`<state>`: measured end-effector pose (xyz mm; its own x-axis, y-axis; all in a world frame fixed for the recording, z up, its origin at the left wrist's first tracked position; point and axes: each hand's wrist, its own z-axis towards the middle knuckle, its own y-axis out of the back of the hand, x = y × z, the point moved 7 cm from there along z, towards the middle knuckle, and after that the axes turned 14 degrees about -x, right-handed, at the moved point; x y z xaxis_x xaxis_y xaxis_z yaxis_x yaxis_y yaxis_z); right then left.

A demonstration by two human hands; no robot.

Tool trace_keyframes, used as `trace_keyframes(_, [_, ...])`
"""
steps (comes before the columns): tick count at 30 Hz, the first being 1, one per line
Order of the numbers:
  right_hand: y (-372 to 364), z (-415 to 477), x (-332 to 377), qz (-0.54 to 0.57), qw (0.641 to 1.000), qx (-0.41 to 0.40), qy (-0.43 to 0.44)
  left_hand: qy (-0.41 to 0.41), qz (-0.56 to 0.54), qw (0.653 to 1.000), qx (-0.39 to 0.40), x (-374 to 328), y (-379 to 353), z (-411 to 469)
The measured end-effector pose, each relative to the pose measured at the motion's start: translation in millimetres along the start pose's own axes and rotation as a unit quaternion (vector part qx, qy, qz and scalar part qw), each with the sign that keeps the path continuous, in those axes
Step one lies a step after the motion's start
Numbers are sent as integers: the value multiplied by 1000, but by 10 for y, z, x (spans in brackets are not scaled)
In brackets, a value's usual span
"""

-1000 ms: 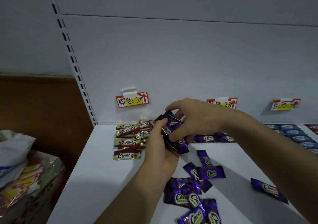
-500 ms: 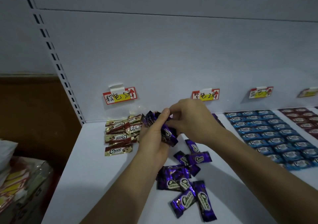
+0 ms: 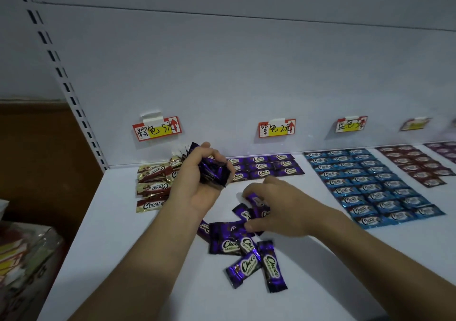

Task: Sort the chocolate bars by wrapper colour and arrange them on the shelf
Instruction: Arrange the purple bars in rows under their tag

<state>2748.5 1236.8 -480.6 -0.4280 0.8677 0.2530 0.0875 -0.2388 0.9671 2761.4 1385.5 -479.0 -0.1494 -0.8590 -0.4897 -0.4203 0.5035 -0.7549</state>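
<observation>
Right hand (image 3: 276, 207) has left the bundle (image 3: 213, 170) and dropped onto the loose purple bars (image 3: 246, 249) on the shelf (image 3: 118, 259). Left hand (image 3: 197, 180) keeps its fingers curled tight round the bundle, wrapper ends fanning out past the fingertips. Right fingers (image 3: 259, 188) curve narrowly over one bar (image 3: 255, 201); pinch closed or not, cannot tell. Bar's long axis runs diagonally, from the fingertips back under the palm.

Risks: the crowded, slick bundle sheds a bar when another is pushed in; overlapping wrappers beneath the thumb get dragged along. Laid purple row (image 3: 266, 166) beyond the fingertips lies crosswise, so the bar needs turning.
</observation>
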Motion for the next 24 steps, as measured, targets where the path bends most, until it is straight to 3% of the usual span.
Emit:
trace_keyframes(4, [38,64,108,41,997,-22,57,-10,23,1000,-7,-35,37,-13])
trace_keyframes(11, [75,202,112,68,995,5,69,0,28,1000,-11,-82,59,-12])
trace_keyframes(17, [30,266,37,107,993,17,41,-34,64,997,-28,-117,64,-6])
trace_keyframes(24, [68,328,-92,287,957,-9,-37,-40,48,997,-35,-131,114,26])
